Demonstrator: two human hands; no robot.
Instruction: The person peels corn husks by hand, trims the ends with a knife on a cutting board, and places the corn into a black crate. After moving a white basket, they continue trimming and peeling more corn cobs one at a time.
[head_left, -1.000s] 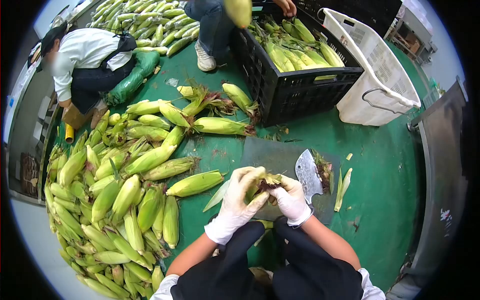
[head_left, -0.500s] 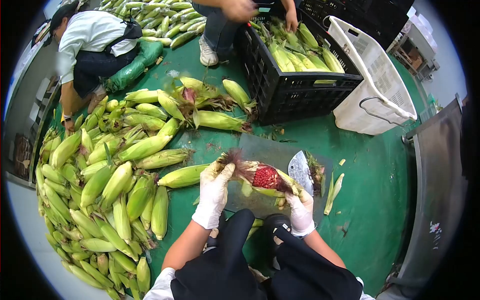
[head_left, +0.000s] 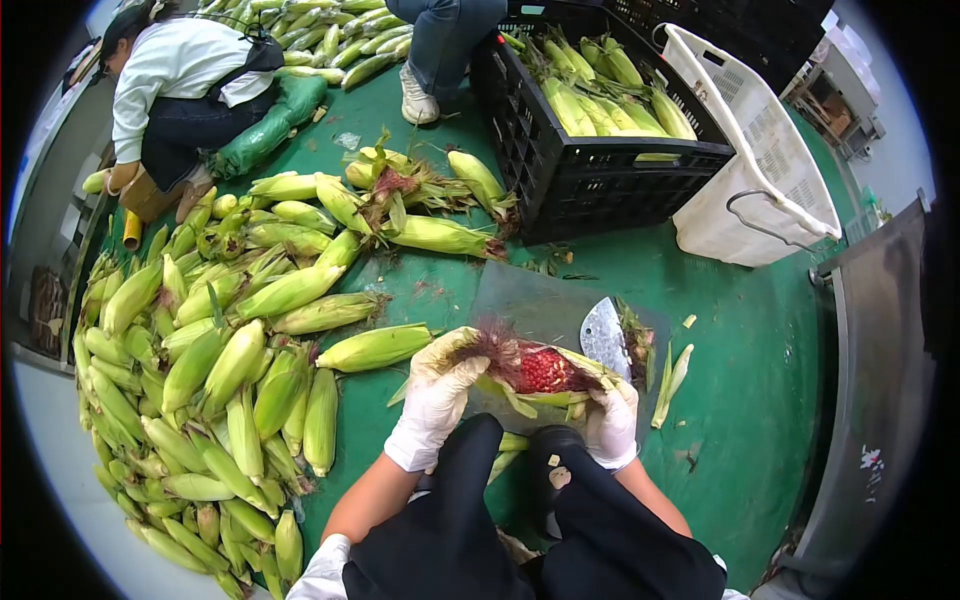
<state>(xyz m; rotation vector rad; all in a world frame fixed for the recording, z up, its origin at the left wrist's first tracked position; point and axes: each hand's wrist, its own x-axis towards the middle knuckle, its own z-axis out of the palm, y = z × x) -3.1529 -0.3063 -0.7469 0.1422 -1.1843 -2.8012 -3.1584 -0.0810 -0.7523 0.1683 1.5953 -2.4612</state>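
Observation:
Between my gloved hands is an ear of corn (head_left: 545,371) with its husk partly peeled, baring red kernels in the middle. My left hand (head_left: 437,385) is closed around its dark silk and husk at the left end. My right hand (head_left: 611,420) grips the other end, fingers partly hidden behind the husk. Beneath the ear, a grey cutting board (head_left: 510,297) lies on the floor. On it, just beyond my right hand, a broad knife blade (head_left: 602,335) rests beside husk scraps (head_left: 636,340). A single unpeeled ear (head_left: 374,348) lies left of my left hand.
A large heap of unhusked corn (head_left: 215,400) covers the left floor. Ahead stand a black crate (head_left: 620,190) holding corn and a white basket (head_left: 760,150). A person (head_left: 190,90) crouches at the upper left; another person's leg (head_left: 440,45) shows near the crate. A metal cabinet (head_left: 880,370) borders the right.
My left hand has shifted slightly right and down along the silk end, and the ear has turned a little. The person by the crate has withdrawn their hands; the crouching person now handles something brown.

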